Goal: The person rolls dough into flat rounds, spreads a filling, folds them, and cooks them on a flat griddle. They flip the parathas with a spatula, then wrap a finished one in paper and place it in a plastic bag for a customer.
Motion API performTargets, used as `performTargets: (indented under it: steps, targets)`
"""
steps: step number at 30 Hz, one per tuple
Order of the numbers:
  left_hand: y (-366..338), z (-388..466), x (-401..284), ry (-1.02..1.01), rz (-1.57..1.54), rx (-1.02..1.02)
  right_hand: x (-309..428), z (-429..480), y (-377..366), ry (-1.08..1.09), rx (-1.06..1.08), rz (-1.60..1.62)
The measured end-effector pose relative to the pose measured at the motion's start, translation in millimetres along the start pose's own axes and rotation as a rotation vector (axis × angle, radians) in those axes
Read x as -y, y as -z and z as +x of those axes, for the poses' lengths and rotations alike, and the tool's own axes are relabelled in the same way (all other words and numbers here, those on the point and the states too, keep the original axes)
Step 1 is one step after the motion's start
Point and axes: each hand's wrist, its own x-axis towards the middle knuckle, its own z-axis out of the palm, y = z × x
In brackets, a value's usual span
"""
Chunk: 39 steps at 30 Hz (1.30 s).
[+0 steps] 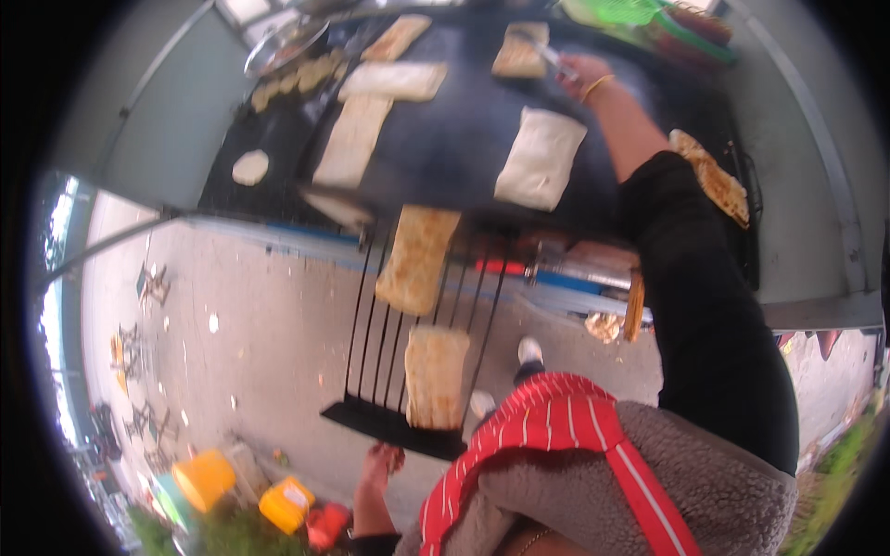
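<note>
My right hand grips a metal utensil at the far side of a dark griddle. The utensil's blurred tip rests over a browned rectangular flatbread. Nearer me lies a pale, puffed flatbread. To the left are another pale one, a flat one and a browned one. Two cooked flatbreads, one behind the other, sit on a black wire rack in front. My left hand is low by the rack's front edge, fingers curled; its contents are unclear.
On the left are a small round dough piece, a row of dough pieces and a metal bowl. A browned flatbread lies beside my right arm. Green baskets stand at back right. Grey side panels flank the griddle.
</note>
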Motion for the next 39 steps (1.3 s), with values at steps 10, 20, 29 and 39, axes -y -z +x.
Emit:
performTargets:
  steps: [10, 20, 29, 39]
  targets:
    - [-8.0, -9.5, -11.3, -0.141, 0.071, 0.166, -59.0, -316.3, 50.8, 0.039, 0.446, 0.033]
    - [-7.8, -16.6, -19.8, -0.146, 0.164, 0.203, -241.3, -423.2, 3.2, -0.28, -0.008, 0.157]
    - [-4.1, -14.3, -13.7, -0.156, 0.121, 0.178, -165.3, -464.7, 80.9, -0.241, 0.045, -0.404]
    - [1.0, 6.0, 0.2, -0.043, 0.077, 0.047, 4.2, -179.8, -28.5, 0.013, 0.482, -0.077]
